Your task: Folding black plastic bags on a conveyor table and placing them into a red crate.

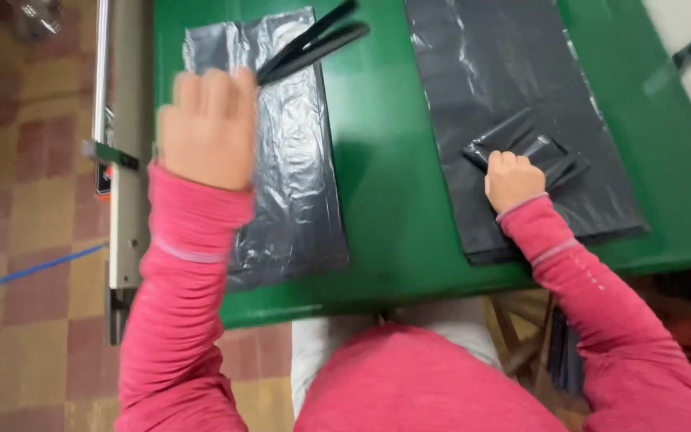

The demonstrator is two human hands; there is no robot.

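My left hand [205, 128] is raised over a flat black plastic bag [293, 168] on the left of the green table [393, 200], gripping a folded black strip of bag [313, 44] that sticks up and to the right. My right hand [512, 180] presses on a small folded black bag [525, 148] that lies on top of a stack of flat black bags [505, 80] on the right. Both arms wear pink sleeves.
A grey metal rail [125, 160] runs along the table's left edge, with a blue cord [33, 268] on the tiled floor beside it. Wooden legs [521, 336] show under the table's near edge.
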